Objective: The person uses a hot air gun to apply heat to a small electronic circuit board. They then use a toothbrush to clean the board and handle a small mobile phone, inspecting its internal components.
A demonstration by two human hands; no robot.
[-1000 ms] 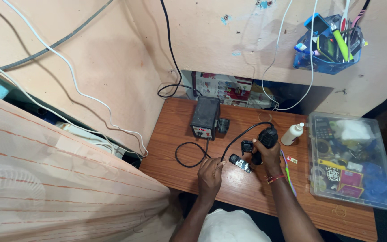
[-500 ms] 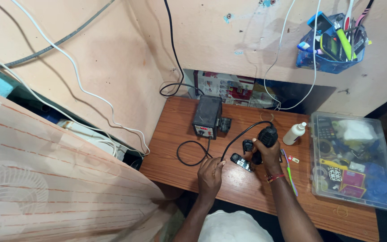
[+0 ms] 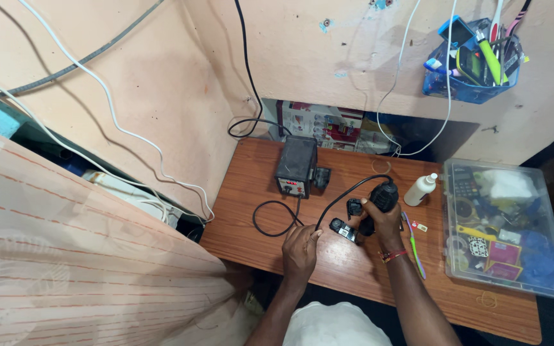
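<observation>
My right hand [image 3: 383, 221] grips a black hot-air tool handle [image 3: 383, 195] over the wooden table [image 3: 354, 272], its nozzle end pointing down toward a small dark device [image 3: 342, 229] lying on the wood. A black hose [image 3: 341, 195] runs from the handle toward my left hand. My left hand [image 3: 301, 250] rests on the table just left of the device, fingertips near it and curled; whether it pinches something is unclear. A small black part [image 3: 354, 207] lies beside the handle.
A black station box [image 3: 296, 165] with a red display stands at the table's back. A white bottle [image 3: 421, 189] and a clear plastic parts box [image 3: 504, 227] sit to the right. A green stick-like tool [image 3: 414, 245] lies by my wrist. A blue holder [image 3: 476, 61] hangs on the wall.
The view has shifted slightly; both hands stay in nearly the same place over the small device.
</observation>
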